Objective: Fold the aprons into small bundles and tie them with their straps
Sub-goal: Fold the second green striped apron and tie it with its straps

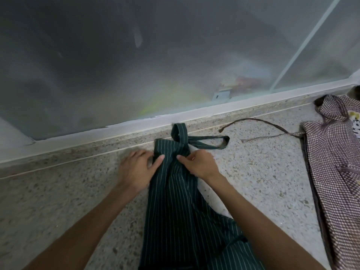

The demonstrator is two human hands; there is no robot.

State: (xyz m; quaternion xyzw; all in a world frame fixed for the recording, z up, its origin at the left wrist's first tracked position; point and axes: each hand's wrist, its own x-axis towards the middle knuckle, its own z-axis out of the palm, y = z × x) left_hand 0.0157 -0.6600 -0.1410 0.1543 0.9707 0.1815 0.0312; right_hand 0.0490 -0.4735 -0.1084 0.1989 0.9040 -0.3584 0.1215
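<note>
**Striped apron halfway folded, both hands up at the bib end**

Only one view here, the head camera looking down at a speckled stone counter [74, 193].

The dark green striped apron [175, 211] lies in a long narrow strip running straight away from the person, already folded in along its length. Both hands sit at its far end. The left hand [136, 170] is on the left edge of the fabric, fingers curled in with the thumb [158, 159] lying on top of the cloth, so it looks like it's pinching that edge. It's a bit blurry, though. The right hand [200, 164] is on the right edge, fingers bunched together and clamped on a fold of the striped cloth, with the fingertips pointing toward the left hand. The two hands are close but not touching; a narrow band of apron shows between them.

Just beyond the hands, the apron's neck strap [204, 72] sticks out in a loop, one part going up toward the window frame [136, 123] and the rest trailing off to the right of the right hand.

Well off to the right of the right hand lies a second apron, a brown checked one [335, 152], spread flat and unfolded. Its thin strap [259, 121] curves across the counter toward the green strap loop, without reaching it.

Behind the counter, past both hands, is frosted glass [116, 55].
</note>
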